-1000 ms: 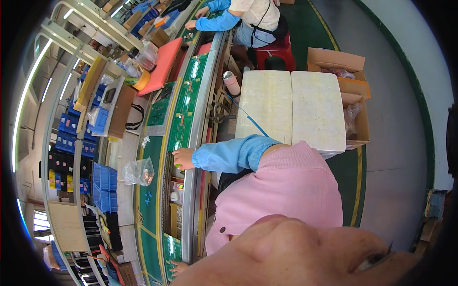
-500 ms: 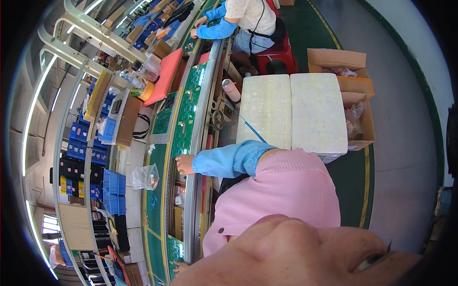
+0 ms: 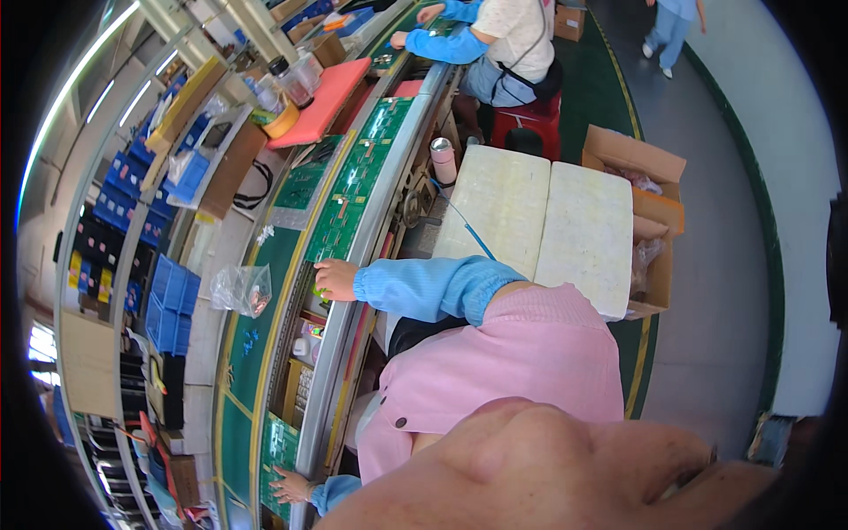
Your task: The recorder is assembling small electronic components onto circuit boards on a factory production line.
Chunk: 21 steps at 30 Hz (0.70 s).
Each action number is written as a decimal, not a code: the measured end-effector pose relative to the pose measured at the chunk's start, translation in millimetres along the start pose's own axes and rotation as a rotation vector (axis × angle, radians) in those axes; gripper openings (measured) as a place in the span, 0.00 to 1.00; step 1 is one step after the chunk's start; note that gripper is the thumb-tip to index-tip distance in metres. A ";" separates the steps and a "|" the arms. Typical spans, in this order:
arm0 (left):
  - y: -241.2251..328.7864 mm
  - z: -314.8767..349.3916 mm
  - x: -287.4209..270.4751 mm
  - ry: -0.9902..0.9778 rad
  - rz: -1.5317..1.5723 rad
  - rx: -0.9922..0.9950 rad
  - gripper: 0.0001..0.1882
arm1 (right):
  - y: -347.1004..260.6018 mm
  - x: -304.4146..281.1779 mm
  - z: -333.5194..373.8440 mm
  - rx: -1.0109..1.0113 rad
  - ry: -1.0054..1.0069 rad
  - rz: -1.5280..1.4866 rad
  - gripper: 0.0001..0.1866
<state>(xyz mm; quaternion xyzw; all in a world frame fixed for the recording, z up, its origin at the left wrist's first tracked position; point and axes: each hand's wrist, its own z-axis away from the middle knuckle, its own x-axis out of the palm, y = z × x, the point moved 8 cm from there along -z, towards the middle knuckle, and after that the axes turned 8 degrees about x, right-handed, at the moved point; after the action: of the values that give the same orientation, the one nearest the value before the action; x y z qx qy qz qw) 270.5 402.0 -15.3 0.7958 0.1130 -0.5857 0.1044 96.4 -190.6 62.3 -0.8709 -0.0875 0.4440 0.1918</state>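
My right hand, in a light blue sleeve, rests with bent fingers on the near edge of the long green conveyor belt, beside a row of green circuit boards. Nothing shows inside its fingers. At the bottom of the picture my left hand lies against the edge of another green circuit board, fingers on it. My pink shirt fills the middle of the picture.
A clear plastic bag of small parts lies beyond the belt. Blue bins line the shelves at the left. White foam slabs and open cardboard boxes stand behind me. Another person sits on a red stool further along the belt.
The view has swung and tilted, bringing my left hand and its board into sight at the bottom. My right hand has stayed on the belt edge.
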 end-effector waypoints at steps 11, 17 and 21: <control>8.6 27.3 -15.4 -0.030 -0.153 0.113 0.40 | -5.8 -25.2 10.2 0.012 -0.006 -0.036 0.11; 6.1 38.6 -30.2 0.000 -0.189 0.160 0.38 | -10.8 -31.8 -0.8 0.013 -0.052 -0.143 0.07; 36.1 57.3 -72.0 0.027 -0.066 0.399 0.30 | -8.8 -48.3 -38.2 0.105 -0.038 -0.249 0.06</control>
<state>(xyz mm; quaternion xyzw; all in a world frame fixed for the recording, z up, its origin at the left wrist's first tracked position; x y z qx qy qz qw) 208.6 346.4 38.0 0.8044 0.0224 -0.5887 -0.0762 98.9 -207.9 121.9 -0.8333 -0.1753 0.4373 0.2890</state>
